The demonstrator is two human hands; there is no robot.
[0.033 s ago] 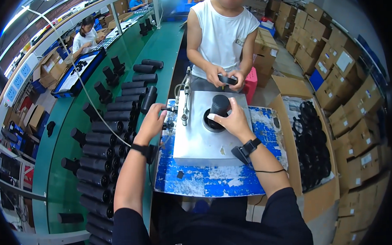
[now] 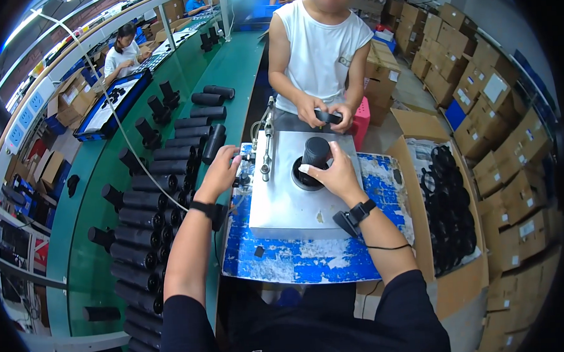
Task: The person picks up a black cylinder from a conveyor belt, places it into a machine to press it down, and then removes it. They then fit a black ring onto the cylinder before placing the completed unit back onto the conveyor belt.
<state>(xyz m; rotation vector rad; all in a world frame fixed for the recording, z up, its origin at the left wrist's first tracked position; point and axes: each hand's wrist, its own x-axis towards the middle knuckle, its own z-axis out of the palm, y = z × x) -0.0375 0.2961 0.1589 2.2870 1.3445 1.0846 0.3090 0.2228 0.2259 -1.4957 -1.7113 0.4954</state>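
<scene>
My right hand is closed round a ribbed black cylinder, thumb on the near side and fingers along its right. The cylinder stands upright, slightly tilted, in a dark round ring on top of a silver metal box. At the box's left side, my left hand is open with fingers loosely curled, close to a small black valve fitting. Some of its fingers are hidden behind the hand. A metal pneumatic assembly runs along the box's left edge.
Rows of black cylinders lie on the green bench at left. The box rests on a worn blue board. At right, an open carton holds black rings. Opposite, a co-worker's hands hold a small black part.
My left hand has shifted slightly, its fingertips drawing away from the valve fitting. My right hand stays on the cylinder. The co-worker's hands have moved a little.
</scene>
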